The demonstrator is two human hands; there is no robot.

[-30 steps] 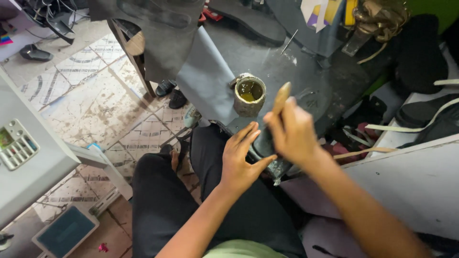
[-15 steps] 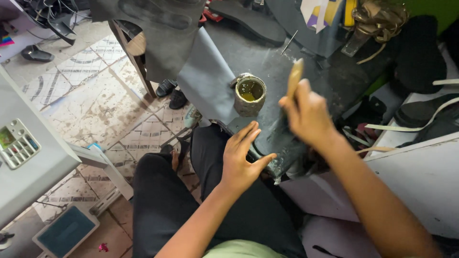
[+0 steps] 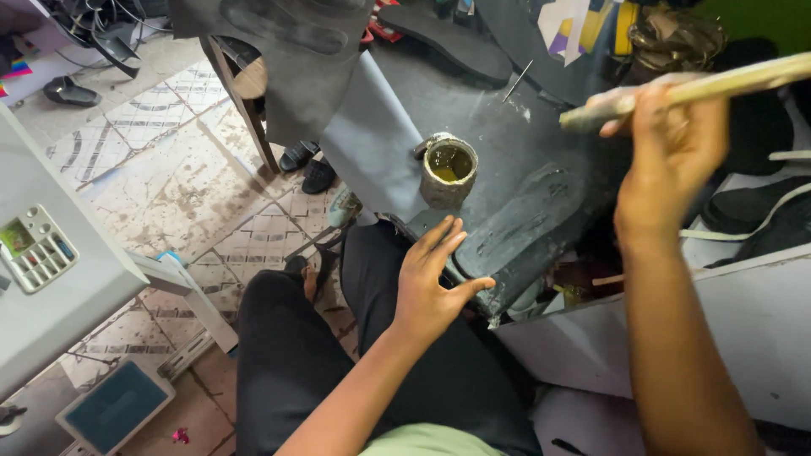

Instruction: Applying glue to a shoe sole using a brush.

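Observation:
My right hand [image 3: 667, 143] is raised at the upper right and grips a long wooden brush handle [image 3: 701, 86] that lies nearly level, its end pointing left. My left hand [image 3: 429, 279] rests with spread fingers on the near edge of a dark sole-shaped piece [image 3: 528, 215] lying on the black work surface [image 3: 498, 110]. A small glue-crusted tin [image 3: 448, 171] with yellowish liquid stands just beyond my left hand. My dark-trousered legs fill the foreground below.
A grey sheet [image 3: 372, 143] hangs over the bench's left edge. Another black sole [image 3: 443, 34] lies at the back. A grey machine with a keypad [image 3: 38, 249] stands at the left, on a tiled floor [image 3: 160, 169]. White panels [image 3: 743, 312] sit at the right.
My right hand has lifted the brush up and to the right, away from the sole. My left hand has stayed pressed on the sole's near edge.

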